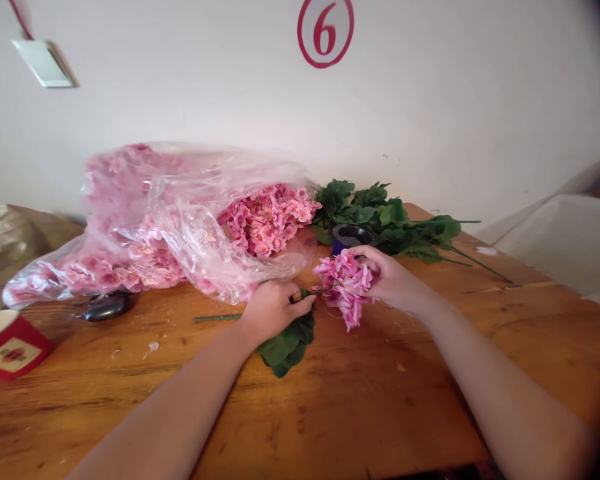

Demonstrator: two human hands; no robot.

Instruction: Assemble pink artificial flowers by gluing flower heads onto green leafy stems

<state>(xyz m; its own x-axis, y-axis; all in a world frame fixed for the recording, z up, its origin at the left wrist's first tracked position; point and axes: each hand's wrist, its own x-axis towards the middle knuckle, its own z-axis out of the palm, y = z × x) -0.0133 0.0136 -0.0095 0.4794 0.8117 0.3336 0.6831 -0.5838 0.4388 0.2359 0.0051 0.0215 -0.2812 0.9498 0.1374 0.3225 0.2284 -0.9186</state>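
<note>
My left hand [276, 308] is closed around a green leafy stem [286, 347], with its leaves hanging below my fingers and its bare end pointing left over the table. My right hand [387, 280] grips a pink artificial flower head [347, 283] from its right side. The flower head meets the top of the leafy stem near my left thumb; whether the two are joined I cannot tell. Just behind my right hand stands a dark blue round container [353, 237].
A clear plastic bag [180, 207] of pink flowers [267, 223] fills the back left. Green leafy stems [395, 220] lie at the back right. On the left are a black object [107, 307] and a red paper cup [17, 347]. A wall [220, 80] rises behind the wooden table [360, 413].
</note>
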